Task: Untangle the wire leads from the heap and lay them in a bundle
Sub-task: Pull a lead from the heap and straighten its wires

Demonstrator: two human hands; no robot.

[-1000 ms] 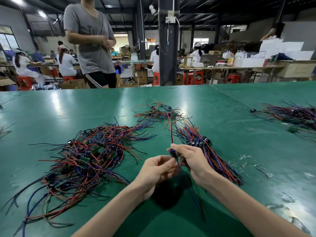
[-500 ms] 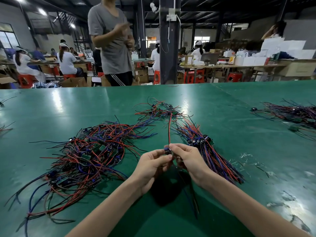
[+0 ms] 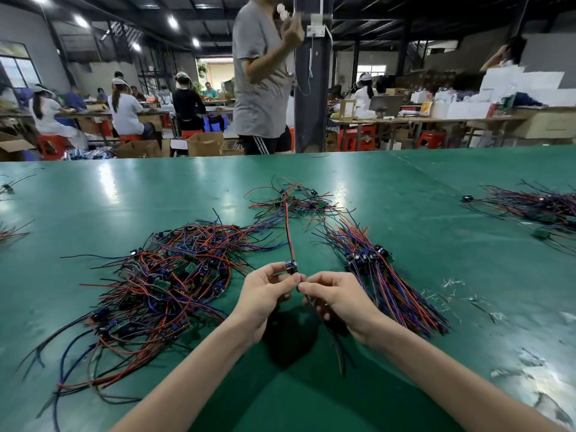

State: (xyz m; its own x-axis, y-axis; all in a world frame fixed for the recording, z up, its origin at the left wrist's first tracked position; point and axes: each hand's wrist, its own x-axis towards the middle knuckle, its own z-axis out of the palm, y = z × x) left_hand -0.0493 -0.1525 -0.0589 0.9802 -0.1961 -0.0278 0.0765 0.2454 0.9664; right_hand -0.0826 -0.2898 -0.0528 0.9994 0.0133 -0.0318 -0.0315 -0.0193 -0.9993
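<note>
A big tangled heap (image 3: 156, 282) of red, blue and black wire leads with small green boards lies on the green table (image 3: 420, 213) at the left. A straightened bundle (image 3: 386, 282) of leads lies to the right of my hands. My left hand (image 3: 265, 294) pinches the small dark component of one wire lead (image 3: 290, 238), whose red-and-black wires run up toward a small far tangle (image 3: 293, 201). My right hand (image 3: 336, 297) pinches the lead's thin dark wires just below the component; they trail down under my wrist.
Another pile of leads (image 3: 536, 207) lies at the table's right edge, and stray wires (image 3: 9, 229) at the left edge. Wire scraps (image 3: 455, 294) litter the table to the right. A person in a grey shirt (image 3: 261, 76) stands behind the far edge.
My hands have drawn slightly apart, the right one sliding down along the lead's lower wires while the left keeps the component. The person behind the table has walked to the right.
</note>
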